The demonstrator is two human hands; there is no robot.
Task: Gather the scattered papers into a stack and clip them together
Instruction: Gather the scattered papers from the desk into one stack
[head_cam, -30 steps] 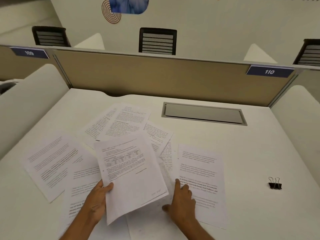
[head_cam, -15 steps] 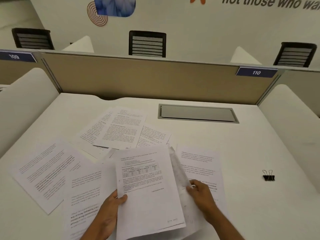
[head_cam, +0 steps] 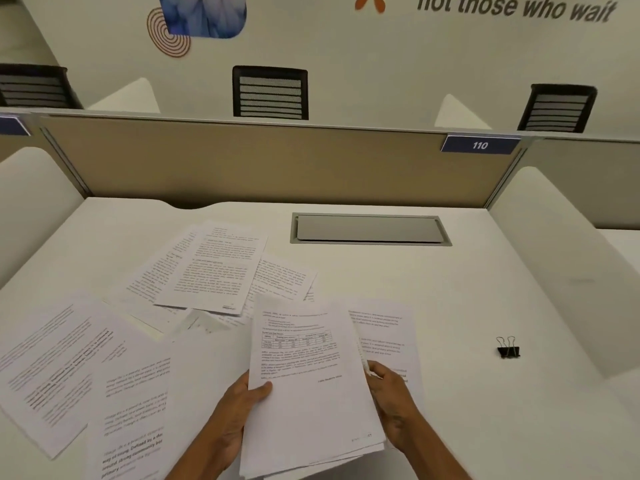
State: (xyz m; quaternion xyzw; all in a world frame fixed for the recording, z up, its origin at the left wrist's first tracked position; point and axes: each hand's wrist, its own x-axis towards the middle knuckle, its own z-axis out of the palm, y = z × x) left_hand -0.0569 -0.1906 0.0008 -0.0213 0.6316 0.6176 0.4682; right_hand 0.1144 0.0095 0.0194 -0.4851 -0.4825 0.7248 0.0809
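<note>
The held stack [head_cam: 311, 386] of papers is in portrait orientation. Its long axis runs from the person toward the partition [head_cam: 263, 164], and its top edge leans slightly left. The printed side faces up, with a small table in the upper half of the top sheet. The stack sits near the front centre of the bench [head_cam: 450, 278], lifted above the loose sheets.

The left hand [head_cam: 239, 410] grips the left edge of the stack, thumb on top and fingers beneath. The right hand [head_cam: 391, 400] is closed around the right edge, fingers curled against the sheet edges.

Loose sheets remain on the bench:
- A far group [head_cam: 214, 268] of overlapping pages, long axes angled up and to the right.
- A left sheet [head_cam: 52, 368], turned clockwise, near the front-left corner.
- A front sheet [head_cam: 135, 410], partly under the stack, left of the left hand.
- A right sheet [head_cam: 384, 334], portrait, partly under the right hand.

The binder clip [head_cam: 508, 348] stands on the bench well apart to the right, wire handles pointing up and away.

Change from one second ago: the stack was tilted clockwise and held by the left hand alone, with the right hand flat on the right sheet. The stack is now nearly square to the person, further right, and gripped on both sides. The binder clip has not moved on the bench.
</note>
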